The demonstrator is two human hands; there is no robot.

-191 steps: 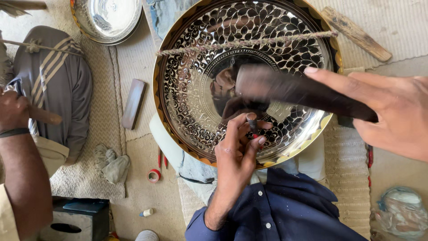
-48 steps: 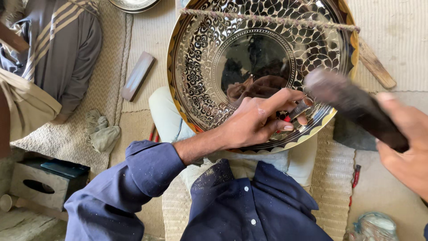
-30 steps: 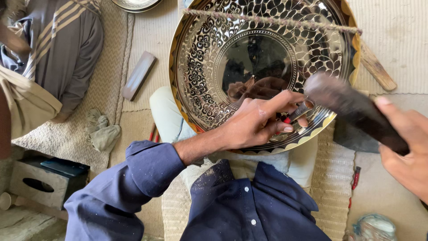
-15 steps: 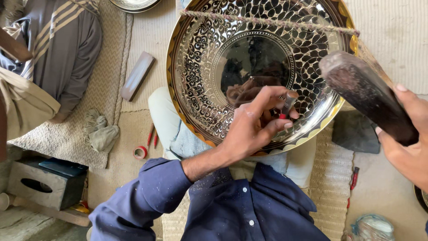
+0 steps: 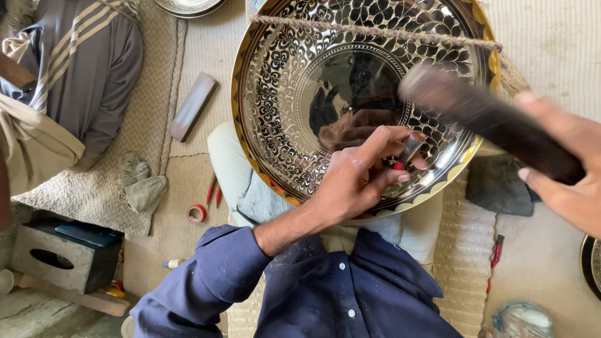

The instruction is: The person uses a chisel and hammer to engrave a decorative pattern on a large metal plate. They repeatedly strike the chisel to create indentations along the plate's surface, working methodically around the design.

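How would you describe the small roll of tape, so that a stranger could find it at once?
Start from the large engraved metal tray on the person's lap and look down to its left, onto the beige mat. The roll of tape lies flat there beside two thin red tools. It is the only ring: red outside, white inside.

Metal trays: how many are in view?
3. The big engraved tray on the lap, under the left hand; a plain tray's rim at top left; another's edge at far right. More may lie out of frame.
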